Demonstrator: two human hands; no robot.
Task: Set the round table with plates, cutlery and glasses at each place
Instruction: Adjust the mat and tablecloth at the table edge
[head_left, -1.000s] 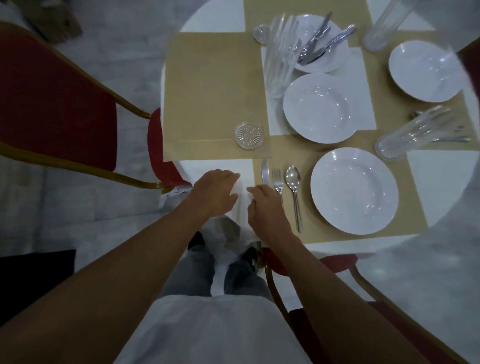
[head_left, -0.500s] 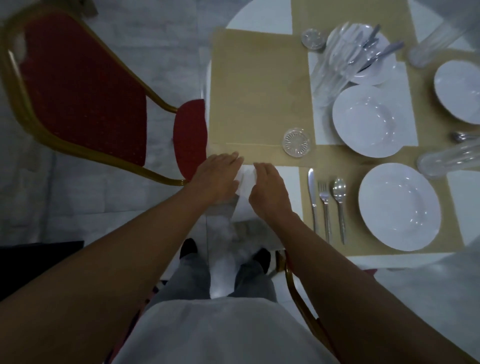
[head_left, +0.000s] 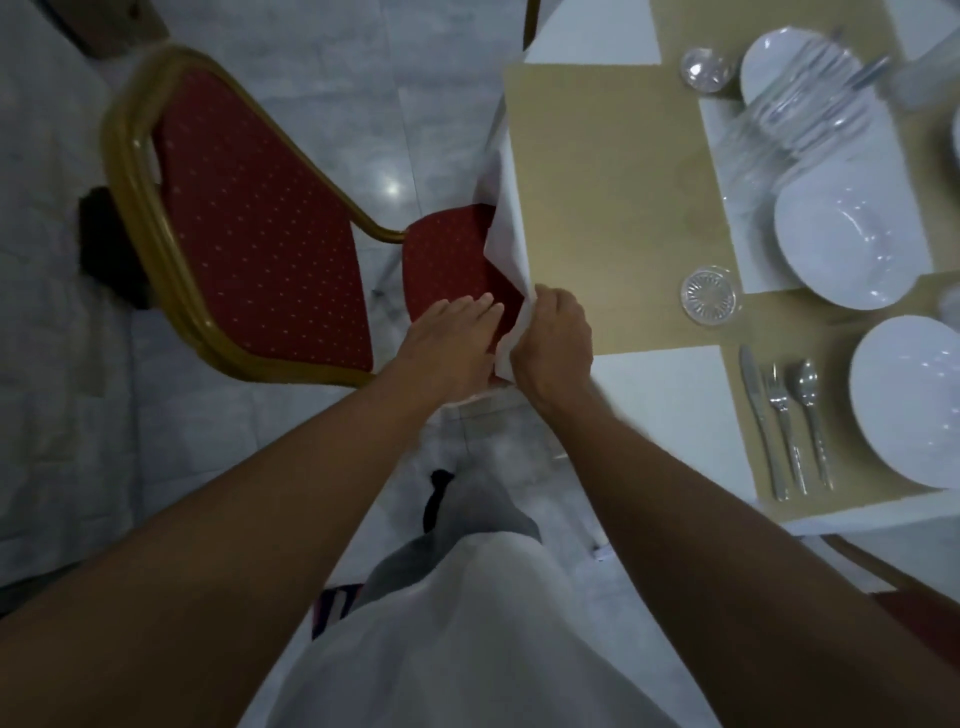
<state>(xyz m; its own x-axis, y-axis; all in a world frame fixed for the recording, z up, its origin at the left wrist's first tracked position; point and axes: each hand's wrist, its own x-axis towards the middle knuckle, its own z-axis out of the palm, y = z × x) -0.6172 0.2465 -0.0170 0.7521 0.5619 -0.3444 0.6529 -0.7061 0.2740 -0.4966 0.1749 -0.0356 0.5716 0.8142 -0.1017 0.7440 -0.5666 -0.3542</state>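
Tugging the white cloth (head_left: 506, 228) at the table's edge, I had my right hand (head_left: 553, 345) curled shut on its hanging fold, while my left hand (head_left: 449, 338) lay flat and open beside it over the chair (head_left: 249, 223), holding nothing. This looked like straightening before laying the bare tan mat (head_left: 613, 208). One place was done: knife (head_left: 756, 415), fork (head_left: 784, 426), spoon (head_left: 813, 415) beside a plate (head_left: 909, 405). Next I judged I'd need a plate from the spare (head_left: 852, 244) beyond the coaster (head_left: 709, 295).
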